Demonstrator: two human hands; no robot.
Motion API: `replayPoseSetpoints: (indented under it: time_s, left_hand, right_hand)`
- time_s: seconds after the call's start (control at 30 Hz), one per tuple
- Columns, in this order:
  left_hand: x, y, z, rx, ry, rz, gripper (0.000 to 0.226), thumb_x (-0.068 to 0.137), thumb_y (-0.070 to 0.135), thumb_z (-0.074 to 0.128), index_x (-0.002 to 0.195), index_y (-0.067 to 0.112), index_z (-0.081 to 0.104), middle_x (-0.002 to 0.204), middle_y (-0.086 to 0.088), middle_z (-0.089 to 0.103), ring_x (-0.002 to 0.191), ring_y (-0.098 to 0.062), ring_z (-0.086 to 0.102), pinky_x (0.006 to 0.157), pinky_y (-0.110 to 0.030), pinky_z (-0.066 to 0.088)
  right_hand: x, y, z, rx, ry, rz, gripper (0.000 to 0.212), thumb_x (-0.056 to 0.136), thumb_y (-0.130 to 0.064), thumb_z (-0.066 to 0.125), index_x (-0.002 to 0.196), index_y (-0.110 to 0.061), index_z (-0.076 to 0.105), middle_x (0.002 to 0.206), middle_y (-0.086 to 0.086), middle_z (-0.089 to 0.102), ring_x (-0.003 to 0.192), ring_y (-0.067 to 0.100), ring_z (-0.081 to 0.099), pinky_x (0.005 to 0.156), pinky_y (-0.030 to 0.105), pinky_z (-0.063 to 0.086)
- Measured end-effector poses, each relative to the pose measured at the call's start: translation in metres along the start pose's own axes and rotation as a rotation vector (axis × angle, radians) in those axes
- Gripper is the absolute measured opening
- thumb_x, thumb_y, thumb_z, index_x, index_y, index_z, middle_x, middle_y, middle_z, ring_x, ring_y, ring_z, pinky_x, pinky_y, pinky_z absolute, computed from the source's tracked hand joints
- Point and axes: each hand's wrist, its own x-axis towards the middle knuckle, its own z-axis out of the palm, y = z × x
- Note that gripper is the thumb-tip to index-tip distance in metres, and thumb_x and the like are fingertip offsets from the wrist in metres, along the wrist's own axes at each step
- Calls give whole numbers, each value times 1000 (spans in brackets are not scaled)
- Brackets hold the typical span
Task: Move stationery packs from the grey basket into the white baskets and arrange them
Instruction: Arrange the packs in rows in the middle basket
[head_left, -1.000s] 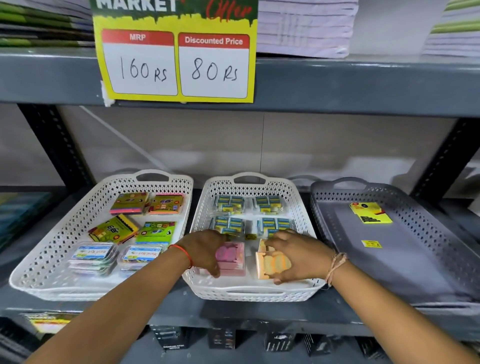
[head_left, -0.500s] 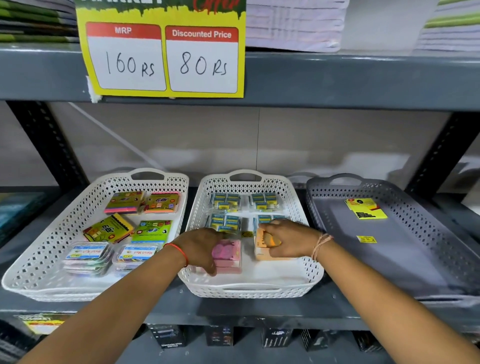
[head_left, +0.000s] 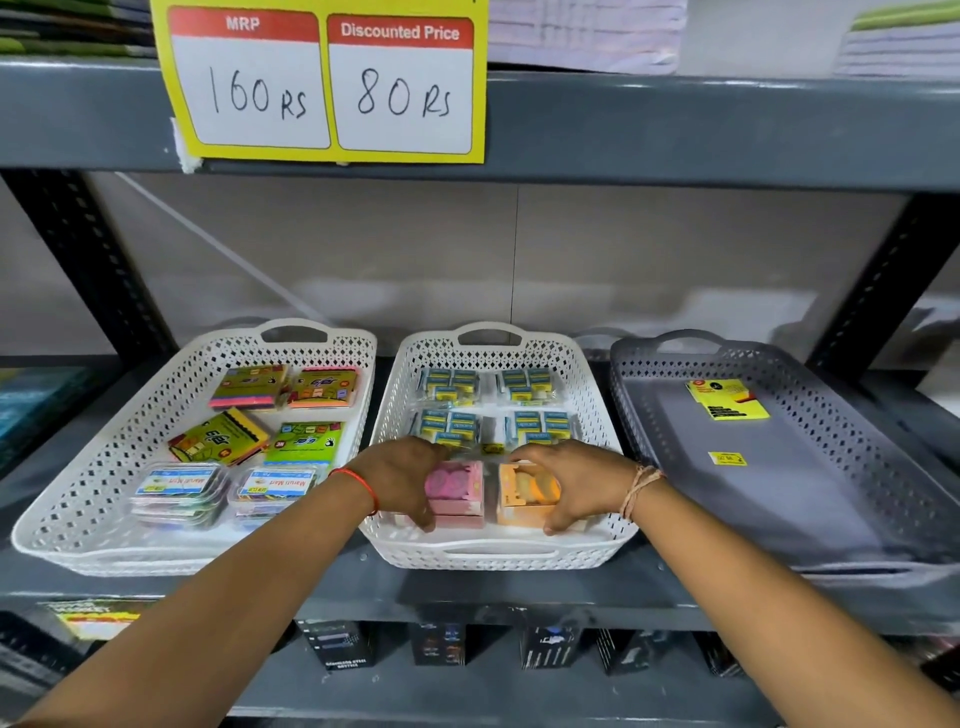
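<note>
Three baskets stand side by side on a grey shelf. In the middle white basket (head_left: 498, 556), my left hand (head_left: 402, 475) grips a pink pack (head_left: 457, 491) and my right hand (head_left: 576, 480) grips an orange pack (head_left: 524, 493), both lying flat at the basket's front. Behind them lie several blue-and-yellow packs (head_left: 493, 408). The left white basket (head_left: 98, 462) holds green and yellow packs (head_left: 260, 410) and clear boxes (head_left: 228, 488). The grey basket (head_left: 852, 457) on the right holds a yellow pack (head_left: 724, 397) and a small yellow label (head_left: 727, 459).
An upper shelf (head_left: 675, 124) hangs low overhead with a yellow price card (head_left: 322, 83) on its edge. Black uprights (head_left: 878, 291) flank the bay. Dark boxes (head_left: 441, 644) line the shelf below.
My right hand has turned the orange pack from standing on edge to lying flat beside the pink pack. My left hand has stayed on the pink pack.
</note>
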Motion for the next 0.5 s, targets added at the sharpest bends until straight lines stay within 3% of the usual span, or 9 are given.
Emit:
replayPoseSetpoints:
  time_s: [0.13,0.33,0.5]
  left_hand:
    - [-2,1,-2,-10,-8,3,83,63,34,79,132,13,38,130,-12,54,117,-27,49,93,-28,41]
    - [-3,2,-3,-33,-23,-18,82,63,34,80,131,13,39,130,-12,53,117,-27,48,94,-30,41]
    - [-3,3,-3,-25,-42,-18,85,64,32,80,133,12,36,132,-13,51,119,-28,46,95,-30,40]
  right_hand:
    - [0,-2,1,-22,12,8,73,65,-26,78,129,-17,43,120,8,56,100,20,50,65,23,34]
    - [-4,-4,3,-98,22,63,75,64,-39,79,122,-10,42,116,12,56,106,26,54,74,29,44]
    - [-6,-8,2,-123,45,97,70,63,-37,79,117,-8,46,111,12,57,100,26,57,65,25,39]
